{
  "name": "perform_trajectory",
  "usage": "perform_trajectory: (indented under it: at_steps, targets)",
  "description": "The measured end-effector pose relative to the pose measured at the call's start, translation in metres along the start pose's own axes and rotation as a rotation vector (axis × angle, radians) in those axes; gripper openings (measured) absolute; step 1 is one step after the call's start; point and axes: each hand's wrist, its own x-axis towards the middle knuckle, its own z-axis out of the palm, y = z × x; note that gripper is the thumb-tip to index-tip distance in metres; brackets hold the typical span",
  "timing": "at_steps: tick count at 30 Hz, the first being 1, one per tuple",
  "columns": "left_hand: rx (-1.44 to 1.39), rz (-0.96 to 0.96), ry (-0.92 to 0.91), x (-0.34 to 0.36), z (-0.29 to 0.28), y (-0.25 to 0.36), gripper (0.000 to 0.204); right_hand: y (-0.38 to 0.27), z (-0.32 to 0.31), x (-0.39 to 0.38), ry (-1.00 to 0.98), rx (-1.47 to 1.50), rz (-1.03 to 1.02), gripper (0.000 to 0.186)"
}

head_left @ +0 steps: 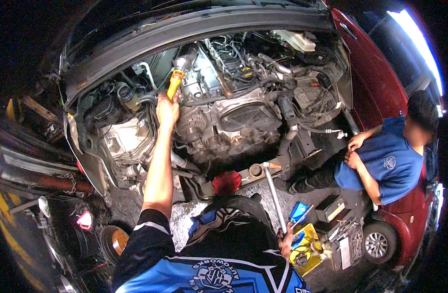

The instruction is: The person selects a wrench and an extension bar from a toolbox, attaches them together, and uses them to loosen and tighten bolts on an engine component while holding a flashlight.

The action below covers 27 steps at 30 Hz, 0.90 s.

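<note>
My left hand is stretched forward over the open engine bay, its fingers wrapped round a yellow hand lamp. The lamp's beam falls on the engine and the hoses and pipes at its upper left. Low on my right side, my right hand grips the near end of a long silver metal bar. The bar's far end reaches the front crossmember, beside a round brown opening and a small orange piece. Whether the bar touches the crossmember, I cannot tell.
A co-worker in a blue shirt stands at the right, hands together, beside a red car. Near my right hand are a yellow tray, a blue container, a black battery-like box and several loose tools. A red funnel-shaped thing is in front.
</note>
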Motion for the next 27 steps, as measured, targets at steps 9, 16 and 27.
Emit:
perform_trajectory:
  at_steps: [9,16,27]
  targets:
    - [0.072,0.165,-0.021,-0.028,-0.022,-0.023,0.047,0.01,-0.011,0.015,-0.075,0.102,-0.042,0.027]
    - [0.095,0.136,-0.161,-0.031,-0.02,-0.047,0.059,0.005,-0.012,0.015,-0.082,0.153,-0.032,0.022]
    - [-0.009,0.219,-0.202,-0.028,-0.015,-0.036,0.043,-0.01,0.002,0.004,0.006,0.049,-0.078,0.024]
